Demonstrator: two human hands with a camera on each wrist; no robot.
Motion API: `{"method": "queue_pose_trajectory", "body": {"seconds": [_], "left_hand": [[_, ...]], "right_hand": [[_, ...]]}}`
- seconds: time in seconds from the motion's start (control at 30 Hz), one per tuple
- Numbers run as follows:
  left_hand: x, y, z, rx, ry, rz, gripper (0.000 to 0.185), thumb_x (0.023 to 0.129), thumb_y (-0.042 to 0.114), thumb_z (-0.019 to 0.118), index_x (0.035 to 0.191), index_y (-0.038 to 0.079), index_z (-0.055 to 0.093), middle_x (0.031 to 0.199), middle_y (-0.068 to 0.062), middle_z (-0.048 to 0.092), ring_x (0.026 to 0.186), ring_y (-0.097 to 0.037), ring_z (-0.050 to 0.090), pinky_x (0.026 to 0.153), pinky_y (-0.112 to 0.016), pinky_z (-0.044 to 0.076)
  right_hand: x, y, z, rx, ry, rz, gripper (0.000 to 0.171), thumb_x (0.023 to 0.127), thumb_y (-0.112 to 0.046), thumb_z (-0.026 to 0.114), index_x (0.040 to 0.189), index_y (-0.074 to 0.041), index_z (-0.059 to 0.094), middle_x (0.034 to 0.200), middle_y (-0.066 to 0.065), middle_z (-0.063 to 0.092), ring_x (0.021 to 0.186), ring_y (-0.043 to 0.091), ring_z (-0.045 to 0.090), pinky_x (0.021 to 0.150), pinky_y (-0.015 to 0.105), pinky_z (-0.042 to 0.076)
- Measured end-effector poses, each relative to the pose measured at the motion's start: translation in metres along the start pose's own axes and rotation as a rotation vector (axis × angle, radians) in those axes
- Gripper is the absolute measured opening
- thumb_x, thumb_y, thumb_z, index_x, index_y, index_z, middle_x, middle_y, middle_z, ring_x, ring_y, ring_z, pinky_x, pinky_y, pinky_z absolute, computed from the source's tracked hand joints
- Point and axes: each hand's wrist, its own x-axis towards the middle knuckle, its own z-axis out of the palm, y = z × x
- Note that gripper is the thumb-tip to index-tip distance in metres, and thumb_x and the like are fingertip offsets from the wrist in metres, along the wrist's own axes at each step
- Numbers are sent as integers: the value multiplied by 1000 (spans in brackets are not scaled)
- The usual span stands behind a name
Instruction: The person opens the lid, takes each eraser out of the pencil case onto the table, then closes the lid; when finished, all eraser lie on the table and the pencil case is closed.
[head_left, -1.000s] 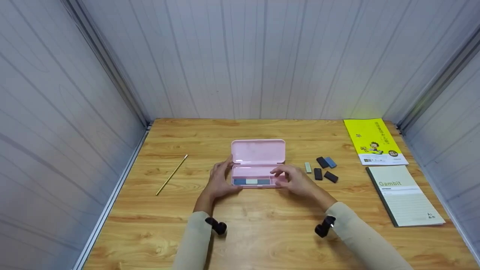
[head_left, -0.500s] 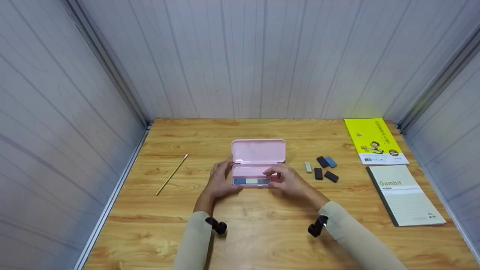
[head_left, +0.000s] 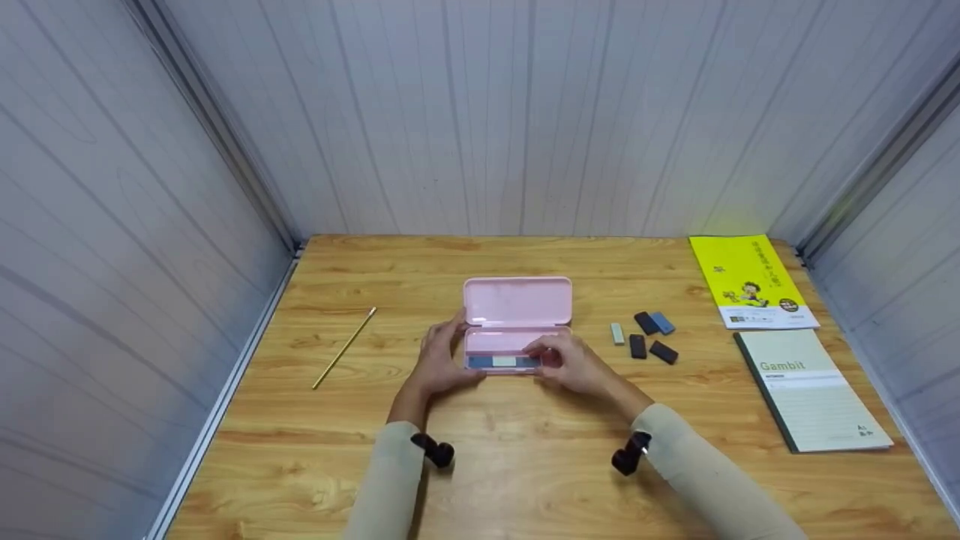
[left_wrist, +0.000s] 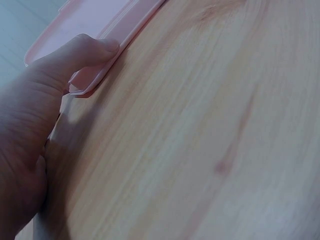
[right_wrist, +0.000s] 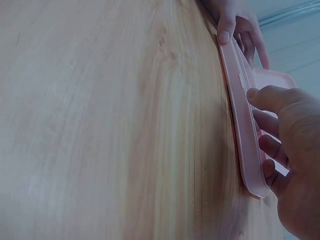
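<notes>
A pink pencil case (head_left: 517,301) lies with its lid raised in the head view. A row of erasers, blue, white (head_left: 504,361) and blue, fills its front compartment. My left hand (head_left: 439,360) grips the case's left end, thumb on the front rim. In the right wrist view, my right hand (right_wrist: 295,130) has its thumb at the front rim and bent fingers inside the case. In the head view those fingertips are right at the right-hand blue eraser (head_left: 528,362); I cannot tell whether they pinch it.
Right of the case lie a pale eraser (head_left: 616,334), several dark ones including a black eraser (head_left: 637,346), and a blue eraser (head_left: 662,323). A yellow booklet (head_left: 750,277) and a notebook (head_left: 814,397) are further right. A gold pencil (head_left: 343,349) lies left.
My right hand has shifted left, from the case's small right compartment to the right end of the eraser row. The left hand and the case stay in place.
</notes>
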Motion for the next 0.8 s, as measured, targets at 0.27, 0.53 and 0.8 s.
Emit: {"method": "queue_pose_trajectory", "body": {"seconds": [0.27, 0.53, 0.8], "left_hand": [[0, 1, 0, 5, -5, -27, 132, 71, 37, 102, 180, 20, 30, 169, -15, 57, 162, -42, 37, 136, -69, 24], [-1, 1, 0, 4, 1, -16, 131, 72, 36, 102, 180, 19, 30, 169, -18, 55, 161, -44, 37, 136, -70, 26], [0, 2, 0, -4, -9, -50, 130, 73, 36, 102, 180, 22, 30, 168, -15, 56, 161, -41, 37, 136, -68, 27]], "right_hand": [[2, -3, 1, 22, -6, 19, 34, 100, -9, 81, 134, -12, 79, 134, 10, 77, 124, 26, 60, 108, 37, 45], [5, -8, 6, 26, 1, -40, 36, 99, -7, 82, 134, -7, 77, 124, 16, 76, 107, 29, 64, 94, 28, 48], [4, -12, 10, -10, -17, 36, 36, 101, -12, 82, 137, -12, 79, 123, 14, 62, 107, 20, 52, 91, 29, 42]]}}
